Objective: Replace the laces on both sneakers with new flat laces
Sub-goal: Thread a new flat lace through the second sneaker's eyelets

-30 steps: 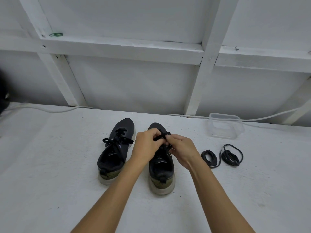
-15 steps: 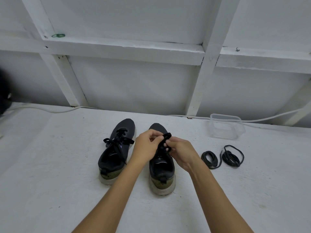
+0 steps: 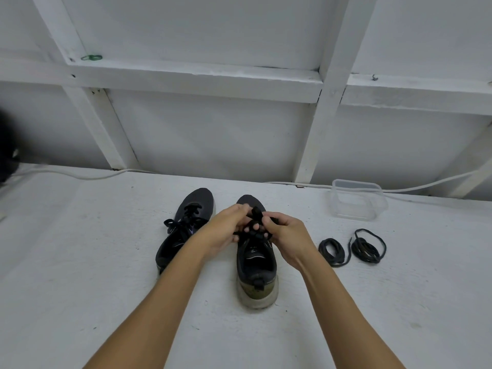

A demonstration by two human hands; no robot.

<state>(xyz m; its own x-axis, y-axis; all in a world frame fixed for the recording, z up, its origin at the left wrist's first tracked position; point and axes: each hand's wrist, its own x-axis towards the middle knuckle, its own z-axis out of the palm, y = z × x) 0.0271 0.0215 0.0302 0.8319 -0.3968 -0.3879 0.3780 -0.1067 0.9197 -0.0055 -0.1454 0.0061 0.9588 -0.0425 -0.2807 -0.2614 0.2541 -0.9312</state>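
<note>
Centrally, the right sneaker [image 3: 257, 265] is placed heel toward the viewer on the white surface [image 3: 80, 302]; its lacing zone is hidden behind both hands, so the eyelets and the run of the lace cannot be made out. A black lace [image 3: 256, 213] is pinched above the tongue: the left hand [image 3: 226, 227] is closed around it from the left, the right hand [image 3: 282, 231] is curled onto it from the right, fingertips meeting at the lace. How the lace is knotted cannot be told. The shoe's upper is dark fabric, its heel patch olive, its sole pale and scuffed. Just beside it, to the left, the left sneaker [image 3: 186, 227] is set parallel, partly covered by the left forearm; a tied black bow is seen over its tongue. To the right, well apart from the shoes, two coiled black laces [image 3: 331, 251] [image 3: 368, 245] are laid side by side; whether they are flat or round cannot be judged. Behind them a clear plastic container [image 3: 356, 199], rectangular with rounded corners, is stood near the wall. A white cable [image 3: 80, 174] is run along the wall's foot. White-painted framing [image 3: 186, 81] is crossed over the wall, a small green loop [image 3: 91, 57] resting on its ledge. A dark blurred shape [image 3: 6, 155] is cut off at the left edge.
</note>
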